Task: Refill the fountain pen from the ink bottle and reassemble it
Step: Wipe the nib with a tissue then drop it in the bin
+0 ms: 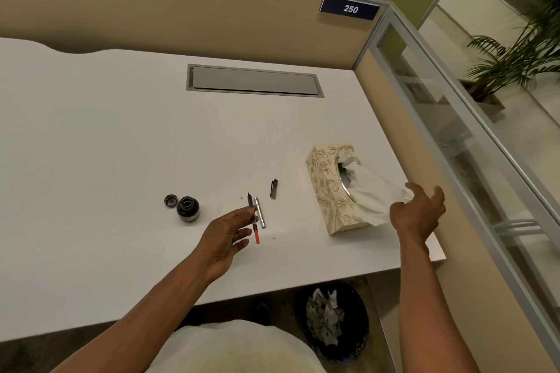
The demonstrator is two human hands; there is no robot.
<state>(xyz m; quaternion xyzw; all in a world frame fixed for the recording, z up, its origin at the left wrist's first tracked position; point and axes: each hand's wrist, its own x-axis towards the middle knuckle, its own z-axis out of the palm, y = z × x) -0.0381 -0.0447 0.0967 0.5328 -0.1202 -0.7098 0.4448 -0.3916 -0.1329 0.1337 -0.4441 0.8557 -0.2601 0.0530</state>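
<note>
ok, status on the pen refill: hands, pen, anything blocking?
Left hand pinches pen, nib up. Right hand open at tissue. Ink bottle uncapped, barrel on desk. Nothing blocking.

nib section (254, 218) held upright | ink bottle (188, 209) open | barrel (260, 212) flat

The left hand (225, 233) covers the middle of the pen section (254, 218), so only its dark nib end and orange tail show. The silver barrel (260, 216) beside it is partly behind the pen. The right hand (416, 216) hides the tissue's (372, 197) far edge; whether its fingers (439, 195) pinch the tissue cannot be told. The ink bottle's (188, 208) label is too small to read. Both arms are cut off by the bottom edge, and the desk (91, 160) by the left edge.
</note>
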